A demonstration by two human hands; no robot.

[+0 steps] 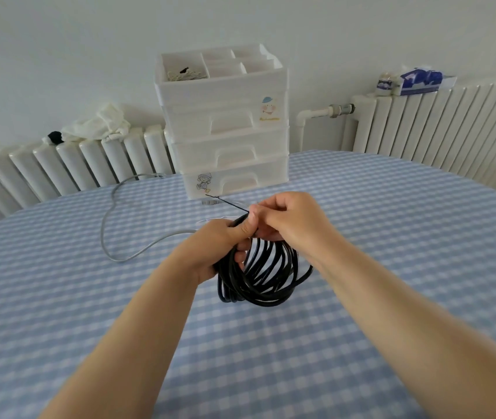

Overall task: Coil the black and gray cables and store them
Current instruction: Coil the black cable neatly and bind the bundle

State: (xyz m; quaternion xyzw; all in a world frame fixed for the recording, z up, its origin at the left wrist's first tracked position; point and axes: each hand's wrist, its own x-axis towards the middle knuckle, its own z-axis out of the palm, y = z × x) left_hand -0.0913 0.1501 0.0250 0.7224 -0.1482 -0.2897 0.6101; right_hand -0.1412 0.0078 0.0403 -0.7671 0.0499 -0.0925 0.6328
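The black cable (259, 267) is already wound into a loose bundle of loops, held up off the checked tablecloth (361, 237) so the loops hang free below the hands. The left hand (216, 252) is curled round the top of the bundle, thumb pressed on it, which I take to be keeping the loops together; the right hand (286, 219) has its fingers bunched at the same spot, pinching what looks like a thin black tie (225, 202) whose tail sticks out toward the drawers (I'd guess the coil is being bound). The gray cable (119, 219) lies uncoiled in a slack curve on the cloth, left of the hands, untouched. Behind stands a white drawer unit (228, 134), drawers closed; its open top tray holds a pale tangle of cord (184, 74) in one compartment, the others seemingly bare.
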